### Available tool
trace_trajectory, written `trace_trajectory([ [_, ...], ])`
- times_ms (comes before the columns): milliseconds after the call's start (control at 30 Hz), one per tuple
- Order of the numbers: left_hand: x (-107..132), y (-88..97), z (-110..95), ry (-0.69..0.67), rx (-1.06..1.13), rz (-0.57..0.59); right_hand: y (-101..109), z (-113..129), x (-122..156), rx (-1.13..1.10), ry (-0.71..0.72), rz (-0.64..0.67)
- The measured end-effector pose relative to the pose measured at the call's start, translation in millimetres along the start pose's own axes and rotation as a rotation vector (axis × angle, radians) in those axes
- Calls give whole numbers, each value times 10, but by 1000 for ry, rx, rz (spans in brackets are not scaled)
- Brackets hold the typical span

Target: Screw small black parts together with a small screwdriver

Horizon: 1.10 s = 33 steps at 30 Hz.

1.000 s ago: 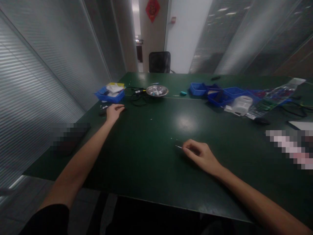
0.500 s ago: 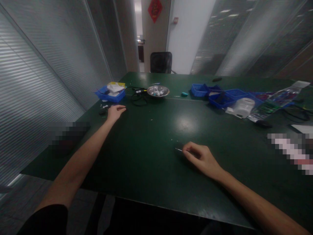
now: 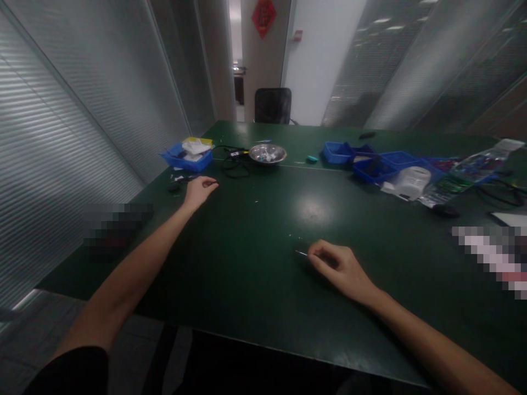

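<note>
My right hand [image 3: 340,267] rests on the dark green table [image 3: 255,263] near its middle, fingers pinched round a thin metal tool [image 3: 301,253] whose tip pokes out to the left. My left hand [image 3: 199,190] is stretched far out to the table's left side, fingers curled over something small and dark that I cannot make out. Small dark and white bits [image 3: 176,181] lie just left of that hand. A blue tray [image 3: 187,156] with white and yellow items stands beyond it.
A metal bowl [image 3: 267,154] and black cables [image 3: 233,161] sit at the back centre. Several blue trays [image 3: 373,160], a white device [image 3: 408,182] and a clear plastic bag [image 3: 469,171] crowd the back right. A black chair [image 3: 272,105] stands behind the table.
My left hand has slid slightly to the right, away from the small bits. The right hand has stayed in place with the thin tool.
</note>
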<state>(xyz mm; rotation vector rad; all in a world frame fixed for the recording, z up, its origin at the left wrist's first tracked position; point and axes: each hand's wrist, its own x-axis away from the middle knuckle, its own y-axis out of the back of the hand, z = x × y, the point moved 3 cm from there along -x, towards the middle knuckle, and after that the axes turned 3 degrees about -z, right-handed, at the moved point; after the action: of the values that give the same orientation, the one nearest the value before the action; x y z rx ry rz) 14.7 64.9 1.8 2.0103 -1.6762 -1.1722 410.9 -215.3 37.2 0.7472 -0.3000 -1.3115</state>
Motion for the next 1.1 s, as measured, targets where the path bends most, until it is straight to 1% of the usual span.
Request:
trace_trajectory([
  [33, 80, -22, -131, -49, 22, 39, -6, 0, 1, -1, 1, 5],
  [100, 309, -93, -464, -146, 93, 165, -21, 2, 3, 4, 8, 17],
  [167, 622, -179, -848, -222, 182, 327, -40, 6, 7, 26, 20, 28],
  [267, 1151, -283, -1395, -355, 341, 570, -72, 9, 14, 74, 51, 44],
  [333, 1454, -318, -1650, -441, 410, 695, -94, 10, 18, 98, 81, 55],
  [400, 1664, -333, -1791, -518, 409, 767, -111, 11, 20, 113, 114, 69],
  [467, 1777, -340, -1842, -580, 366, 799, -122, 18, 20, 117, 148, 78],
  [567, 1820, -344, -1842, -626, 318, 816, -126, 41, 14, 117, 179, 89],
  [733, 1810, -342, -1853, -624, 309, 828, -144, 86, 4, 153, 189, 115],
  [933, 1828, -340, -1877, -628, 295, 828, -175, 80, -2, 196, 187, 122],
  [1100, 1833, -355, -1865, -634, 297, 840, -190, 128, -23, 185, 194, 140],
])
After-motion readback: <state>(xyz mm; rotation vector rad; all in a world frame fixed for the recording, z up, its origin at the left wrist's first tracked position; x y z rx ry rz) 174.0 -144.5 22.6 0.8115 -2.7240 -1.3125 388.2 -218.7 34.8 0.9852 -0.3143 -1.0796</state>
